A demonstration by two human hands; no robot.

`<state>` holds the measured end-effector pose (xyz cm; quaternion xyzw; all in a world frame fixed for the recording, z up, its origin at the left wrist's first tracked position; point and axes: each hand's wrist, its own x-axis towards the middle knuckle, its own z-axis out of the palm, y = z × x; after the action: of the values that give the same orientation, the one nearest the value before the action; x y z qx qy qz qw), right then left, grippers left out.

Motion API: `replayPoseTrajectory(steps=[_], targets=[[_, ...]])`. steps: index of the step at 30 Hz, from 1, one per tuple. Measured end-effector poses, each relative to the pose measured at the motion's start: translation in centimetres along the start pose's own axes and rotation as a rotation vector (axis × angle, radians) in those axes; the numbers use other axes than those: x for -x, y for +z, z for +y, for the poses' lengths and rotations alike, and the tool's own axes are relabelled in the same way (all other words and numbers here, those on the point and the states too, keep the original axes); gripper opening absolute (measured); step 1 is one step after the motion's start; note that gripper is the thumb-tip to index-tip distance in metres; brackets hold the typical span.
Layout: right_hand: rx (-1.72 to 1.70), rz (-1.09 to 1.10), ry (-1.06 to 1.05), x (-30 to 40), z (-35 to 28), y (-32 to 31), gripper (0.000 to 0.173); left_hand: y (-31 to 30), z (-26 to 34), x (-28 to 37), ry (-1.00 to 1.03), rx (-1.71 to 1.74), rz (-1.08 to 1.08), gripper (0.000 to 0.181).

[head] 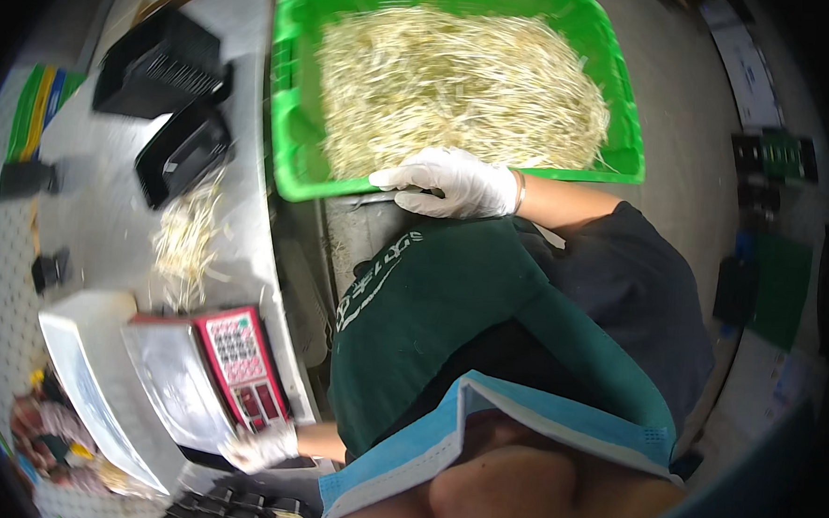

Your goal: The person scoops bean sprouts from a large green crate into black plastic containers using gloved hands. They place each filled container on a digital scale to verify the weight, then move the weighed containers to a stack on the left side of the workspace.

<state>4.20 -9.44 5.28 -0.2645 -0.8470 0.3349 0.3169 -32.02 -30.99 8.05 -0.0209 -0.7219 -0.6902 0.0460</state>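
A green plastic crate (pixel 285 111) full of pale bean sprouts (pixel 459 85) stands before me at the top. My right hand (pixel 453 184), in a white glove, lies at the crate's near rim with thumb and fingers apart; I see nothing in it. My left hand (pixel 260 448), gloved too, is at the corner of a red digital scale (pixel 268 371) with a metal pan (pixel 180 373); whether its fingers grip anything is unclear. A loose pile of sprouts (pixel 186 247) lies on the metal table between the scale and a black plastic tray (pixel 184 152).
Stacked black trays (pixel 161 63) stand on the metal table (pixel 240 229) at upper left. A white foam box (pixel 84 382) sits beyond the scale. More black trays (pixel 232 510) are at the bottom. People (pixel 57 430) appear at the lower left.
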Motion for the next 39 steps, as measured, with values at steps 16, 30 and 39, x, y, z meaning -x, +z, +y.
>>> replayPoseTrajectory(steps=[16,30,39], targets=[[0.616,-0.292,0.784,10.9,19.1,-16.2,0.081,34.7,-2.7,40.6,1.287,-0.63,-2.156,0.112],[0.52,-0.128,0.592,9.7,16.5,-19.9,0.034,31.7,-4.9,44.9,1.428,-0.721,-2.404,0.09],[0.414,-0.357,0.785,12.2,13.6,-17.9,0.054,28.1,-3.5,42.7,1.406,-0.43,-2.436,0.076]])
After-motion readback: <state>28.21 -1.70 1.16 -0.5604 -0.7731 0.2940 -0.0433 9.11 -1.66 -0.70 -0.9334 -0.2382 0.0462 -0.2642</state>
